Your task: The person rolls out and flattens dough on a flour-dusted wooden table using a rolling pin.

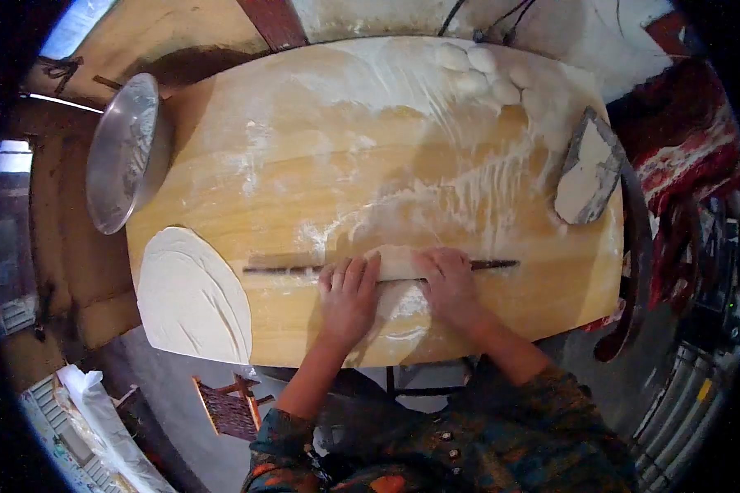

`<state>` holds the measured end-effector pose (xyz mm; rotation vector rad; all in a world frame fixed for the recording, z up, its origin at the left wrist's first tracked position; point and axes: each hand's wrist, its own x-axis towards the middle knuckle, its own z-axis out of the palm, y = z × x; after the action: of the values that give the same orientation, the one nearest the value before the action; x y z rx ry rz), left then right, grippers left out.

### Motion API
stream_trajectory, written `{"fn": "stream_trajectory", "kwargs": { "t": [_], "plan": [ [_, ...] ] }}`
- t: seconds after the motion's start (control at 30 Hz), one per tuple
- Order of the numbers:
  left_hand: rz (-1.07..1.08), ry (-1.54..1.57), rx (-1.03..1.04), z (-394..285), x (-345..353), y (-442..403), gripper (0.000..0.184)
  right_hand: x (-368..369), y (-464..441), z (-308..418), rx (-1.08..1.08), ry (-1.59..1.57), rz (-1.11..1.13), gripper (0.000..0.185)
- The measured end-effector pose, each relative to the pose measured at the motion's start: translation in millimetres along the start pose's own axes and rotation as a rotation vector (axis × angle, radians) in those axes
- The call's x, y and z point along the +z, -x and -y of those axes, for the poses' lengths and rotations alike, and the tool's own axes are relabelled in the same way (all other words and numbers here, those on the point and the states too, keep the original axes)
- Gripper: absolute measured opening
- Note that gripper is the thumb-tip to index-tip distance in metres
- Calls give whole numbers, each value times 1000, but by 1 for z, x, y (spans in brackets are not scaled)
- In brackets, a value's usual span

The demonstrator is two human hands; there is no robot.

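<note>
A thin dark rolling pin [284, 269] lies crosswise near the table's front edge, with pale dough [398, 262] wrapped around its middle. My left hand [348, 296] is closed over the pin at the left end of the dough, fingers curled on top. At the other end my right hand [450, 285] closes over the dough and pin in the same way. Both ends of the pin stick out past my hands. To the left, a large thin sheet of dough [191, 292] lies flat with a few folds, its lower edge at the table's edge.
Flour dusts the wooden table [304, 181]. A metal bowl [126, 156] stands at the back left. Several dough balls [473, 82] sit at the back right, near a dark-edged slab with a pale top [586, 168]. A woven stool [228, 407] stands on the floor.
</note>
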<state>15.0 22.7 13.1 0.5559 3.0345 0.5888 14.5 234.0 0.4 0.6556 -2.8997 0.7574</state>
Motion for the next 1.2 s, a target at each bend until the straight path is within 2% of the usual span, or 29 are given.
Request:
{"fn": "stream_trajectory", "kwargs": {
  "t": [0.07,0.13,0.23,0.33,0.43,0.53,0.63,0.67,0.7,0.77,0.8,0.87,0.93,0.97,1.0,1.03,1.1,1.13,1.17,1.2],
  "plan": [
    [38,-60,-4,3,2,8,48,-3,3,-5,-31,-29,15,51],
    [105,25,24,2,-6,13,47,-8,5,-13,-128,-59,75,49],
    [159,78,37,-10,-7,36,49,-16,29,-8,-202,60,167,49],
    [85,20,26,-24,-2,58,54,-11,43,25,-173,189,103,51],
    [74,36,11,-45,-9,61,62,-18,27,44,39,168,228,60],
    [140,146,-35,-56,3,66,68,-16,36,48,-6,165,344,61],
    [137,129,-148,-53,17,43,72,3,21,31,-71,338,305,65],
    [155,80,-192,-46,19,18,73,12,-2,22,-15,361,285,64],
    [73,3,-203,-34,17,-11,75,17,-41,17,48,380,273,62],
    [-132,-108,-223,0,17,-77,77,12,-111,1,66,463,103,61],
    [-252,-141,-235,12,16,-95,77,13,-117,-2,62,418,40,61],
    [-123,-151,-132,17,4,-94,74,16,-133,-16,44,332,-99,63],
    [27,-100,-109,5,-3,-65,72,8,-87,-16,5,410,302,65],
    [104,-45,-131,-9,-6,-33,72,-3,-53,-7,-45,293,242,64],
    [249,-120,-80,-18,2,5,75,-13,-33,0,-97,176,180,63],
    [262,-98,-38,-26,12,39,76,-11,-35,0,-97,239,225,62],
    [305,-62,-99,-13,-1,-4,73,-7,-32,3,-94,354,336,58],
    [330,-41,-130,-2,-8,-33,72,0,-57,-10,-104,366,157,53],
    [31,-263,-65,37,17,-65,67,6,-101,-31,-117,384,-37,48],
    [-127,-179,-200,55,1,-112,62,5,-136,-45,-11,362,-101,47]
  ]
}}
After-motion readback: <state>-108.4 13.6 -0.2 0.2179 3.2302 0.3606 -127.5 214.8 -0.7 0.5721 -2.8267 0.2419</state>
